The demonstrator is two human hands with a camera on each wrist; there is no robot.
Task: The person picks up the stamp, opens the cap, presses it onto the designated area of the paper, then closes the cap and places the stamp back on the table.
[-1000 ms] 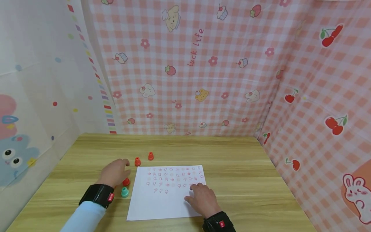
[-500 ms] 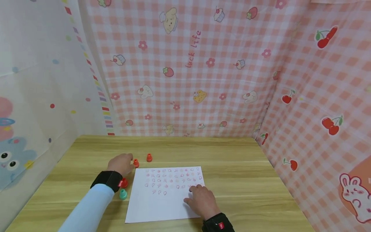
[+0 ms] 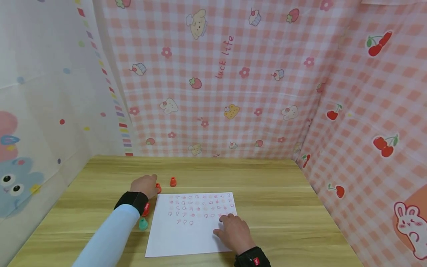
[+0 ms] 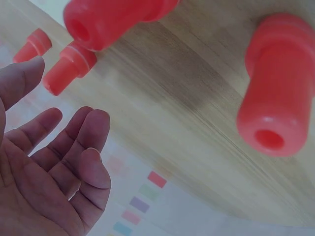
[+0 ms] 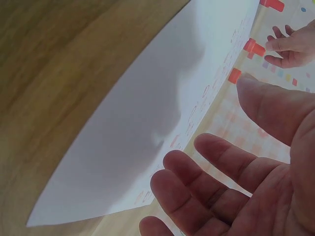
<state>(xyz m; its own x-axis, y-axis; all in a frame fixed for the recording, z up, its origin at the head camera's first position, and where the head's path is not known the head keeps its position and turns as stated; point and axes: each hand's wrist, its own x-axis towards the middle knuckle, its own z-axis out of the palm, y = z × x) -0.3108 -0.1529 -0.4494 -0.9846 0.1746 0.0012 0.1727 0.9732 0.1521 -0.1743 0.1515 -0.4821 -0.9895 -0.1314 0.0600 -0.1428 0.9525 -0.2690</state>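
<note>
Red peg [image 3: 158,188] stands at lower left of the head frame, just beside the left hand [image 3: 145,186], whose thumb and fingers are apart. Right hand [image 3: 234,230], likewise apart, overlaps the paper sheet [image 3: 181,241].

Head view: from above the tabletop [image 3: 273,193], forward and down. Left wrist view: close to the left hand [image 4: 37,182], facing red pieces [image 4: 278,88]. Right wrist view: close to the right hand [image 5: 275,201], facing across the paper [image 5: 123,137], shared with the head view.
</note>
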